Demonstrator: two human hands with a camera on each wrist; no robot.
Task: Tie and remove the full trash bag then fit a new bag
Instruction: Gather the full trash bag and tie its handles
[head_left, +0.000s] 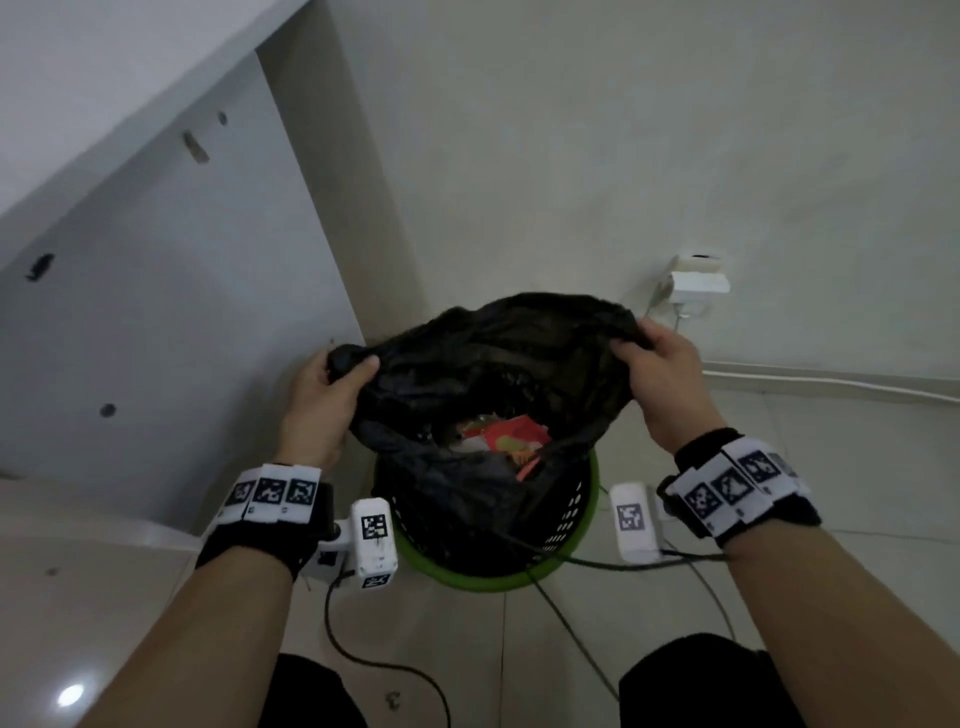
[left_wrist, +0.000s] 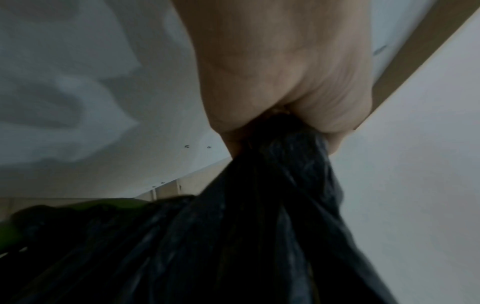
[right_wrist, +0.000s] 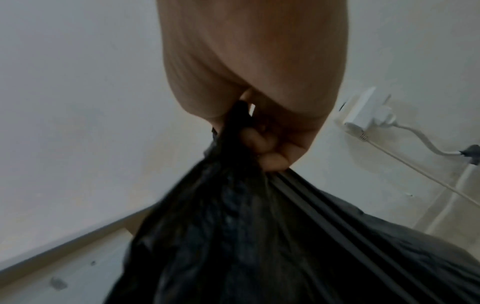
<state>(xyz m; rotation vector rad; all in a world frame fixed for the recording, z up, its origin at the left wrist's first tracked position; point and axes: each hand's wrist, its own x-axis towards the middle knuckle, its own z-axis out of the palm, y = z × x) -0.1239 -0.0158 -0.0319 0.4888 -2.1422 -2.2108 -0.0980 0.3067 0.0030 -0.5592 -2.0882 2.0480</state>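
While my left hand (head_left: 324, 395) bunches the left edge of the black trash bag (head_left: 483, 364) in a closed fist, the plastic fans down out of my grip toward the bin, as the left wrist view shows with the hand (left_wrist: 280, 78) clamped on gathered film (left_wrist: 259, 226). Between my hands the bag mouth gapes open, untied, its body down inside the black mesh bin with a green rim (head_left: 589, 499) on the tiled floor (head_left: 104, 597). Red and white wrappers (head_left: 506, 436) show inside. My right hand (head_left: 662, 379) grips the opposite edge, fingers (right_wrist: 262, 142) curled round pleated plastic. Both hands are held well apart. Farther right, a white plug adapter (head_left: 698, 278) sits on the wall, its cord running along the baseboard.
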